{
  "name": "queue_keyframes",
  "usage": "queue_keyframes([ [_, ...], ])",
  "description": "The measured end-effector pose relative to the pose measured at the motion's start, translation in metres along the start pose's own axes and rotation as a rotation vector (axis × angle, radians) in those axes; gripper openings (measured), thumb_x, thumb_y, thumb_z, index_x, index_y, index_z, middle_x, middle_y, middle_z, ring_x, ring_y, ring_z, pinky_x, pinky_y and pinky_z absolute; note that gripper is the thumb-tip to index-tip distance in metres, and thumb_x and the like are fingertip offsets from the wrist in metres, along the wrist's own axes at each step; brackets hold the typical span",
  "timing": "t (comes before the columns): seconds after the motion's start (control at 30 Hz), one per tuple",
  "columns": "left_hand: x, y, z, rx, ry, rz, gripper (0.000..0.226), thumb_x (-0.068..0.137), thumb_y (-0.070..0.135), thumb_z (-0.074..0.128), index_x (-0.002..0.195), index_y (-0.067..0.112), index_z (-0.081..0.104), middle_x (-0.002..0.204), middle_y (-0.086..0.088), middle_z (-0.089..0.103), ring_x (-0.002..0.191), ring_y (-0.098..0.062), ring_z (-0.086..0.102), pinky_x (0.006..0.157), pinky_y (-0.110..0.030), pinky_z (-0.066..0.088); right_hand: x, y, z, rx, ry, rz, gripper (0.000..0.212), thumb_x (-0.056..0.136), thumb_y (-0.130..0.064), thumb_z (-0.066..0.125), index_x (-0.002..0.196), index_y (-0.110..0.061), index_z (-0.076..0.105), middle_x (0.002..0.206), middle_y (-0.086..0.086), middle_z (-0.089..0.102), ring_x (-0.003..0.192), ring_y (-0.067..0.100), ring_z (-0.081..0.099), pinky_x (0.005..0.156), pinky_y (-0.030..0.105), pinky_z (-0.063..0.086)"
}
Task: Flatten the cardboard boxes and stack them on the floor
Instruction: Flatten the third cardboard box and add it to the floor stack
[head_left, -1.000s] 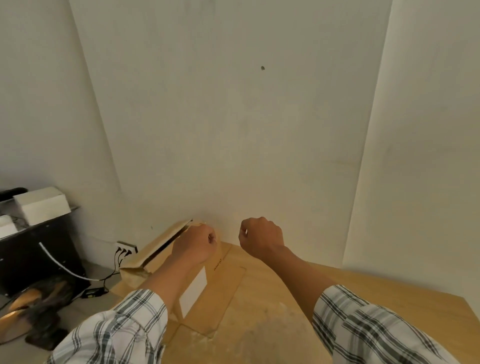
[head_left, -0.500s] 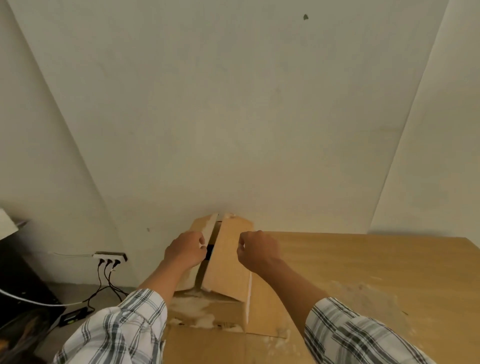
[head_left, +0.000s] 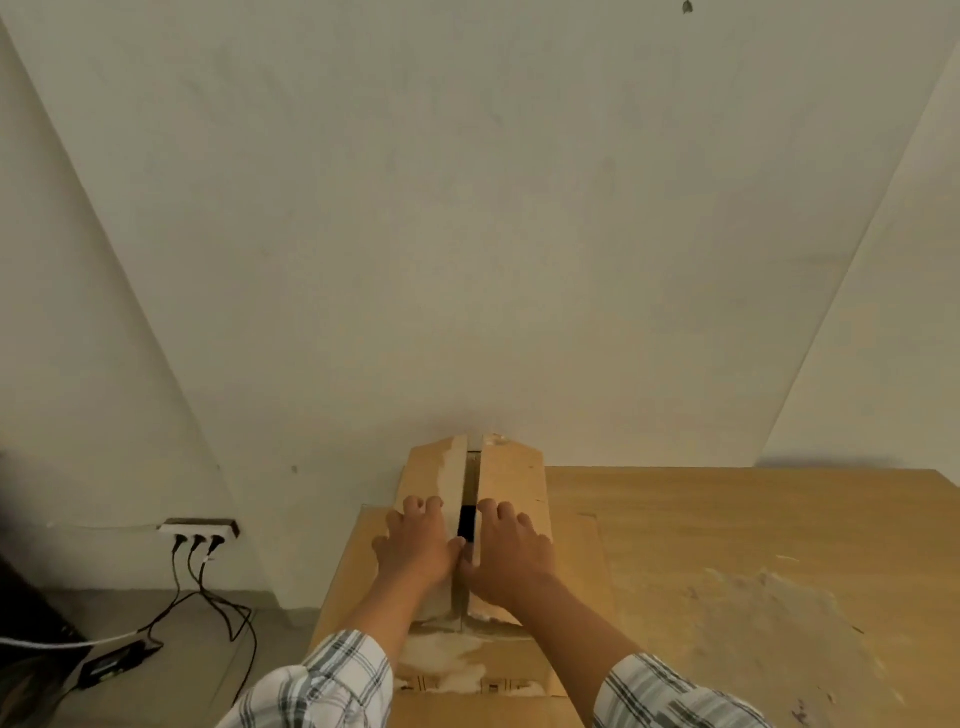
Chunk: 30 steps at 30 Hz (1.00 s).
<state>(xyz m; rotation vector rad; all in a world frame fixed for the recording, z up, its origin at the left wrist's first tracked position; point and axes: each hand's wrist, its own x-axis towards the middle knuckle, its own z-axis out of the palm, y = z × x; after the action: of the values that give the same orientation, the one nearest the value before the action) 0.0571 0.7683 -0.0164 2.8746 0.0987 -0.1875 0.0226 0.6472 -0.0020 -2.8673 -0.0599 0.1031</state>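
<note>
A brown cardboard box (head_left: 511, 473) lies against the white wall, its two long flaps side by side with a dark gap between them. My left hand (head_left: 418, 543) rests palm down on the left flap, fingers spread. On the right flap my right hand (head_left: 509, 553) lies flat the same way. The thumbs nearly meet over the gap. Under the box lies a larger flat sheet of cardboard (head_left: 587, 561), with torn white patches near my sleeves.
A wide wooden surface (head_left: 769, 545) spreads to the right, scuffed pale in places. At the left a white power strip (head_left: 197, 529) with three black plugs sits on the wall, cables trailing across the grey floor (head_left: 182, 670). Dark furniture stands at the far left edge.
Both hands were closed on the flap edges; now they lie open and flat on the flaps, which have come down nearly level. The view has tilted further down.
</note>
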Motion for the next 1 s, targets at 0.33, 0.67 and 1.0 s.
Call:
queue_keyframes([
  [0.33, 0.038, -0.028, -0.026, 0.067, -0.054, 0.532, 0.061, 0.093, 0.022, 0.049, 0.147, 0.046, 0.033, 0.161, 0.002, 0.011, 0.143, -0.032, 0.019, 0.112, -0.049, 0.027, 0.008, -0.015, -0.013, -0.173, 0.011, 0.205, 0.063, 0.095, -0.015, 0.054, 0.150, -0.016, 0.023, 0.155, 0.008, 0.020, 0.131, 0.031, 0.040, 0.095, 0.043, 0.049],
  [0.67, 0.034, -0.019, -0.086, 0.706, 0.064, 0.511, 0.052, 0.086, 0.049, 0.057, 0.125, 0.015, 0.063, 0.136, -0.007, 0.045, 0.134, -0.033, 0.026, 0.105, -0.047, 0.023, 0.001, 0.041, -0.005, -0.642, -0.069, 0.355, 0.054, 0.101, -0.029, 0.039, 0.152, -0.018, 0.028, 0.163, 0.015, 0.003, 0.147, 0.041, -0.013, 0.116, 0.061, -0.004],
  [1.0, 0.040, -0.098, -0.034, 0.264, -0.267, 0.215, 0.037, 0.095, 0.003, 0.047, 0.130, 0.013, 0.052, 0.127, -0.009, 0.059, 0.113, -0.024, 0.059, 0.088, -0.030, 0.048, 0.004, 0.053, 0.026, -0.030, 0.016, 0.379, 0.050, 0.100, -0.015, 0.033, 0.150, -0.017, 0.027, 0.137, 0.011, 0.047, 0.118, 0.031, 0.048, 0.094, 0.037, 0.046],
])
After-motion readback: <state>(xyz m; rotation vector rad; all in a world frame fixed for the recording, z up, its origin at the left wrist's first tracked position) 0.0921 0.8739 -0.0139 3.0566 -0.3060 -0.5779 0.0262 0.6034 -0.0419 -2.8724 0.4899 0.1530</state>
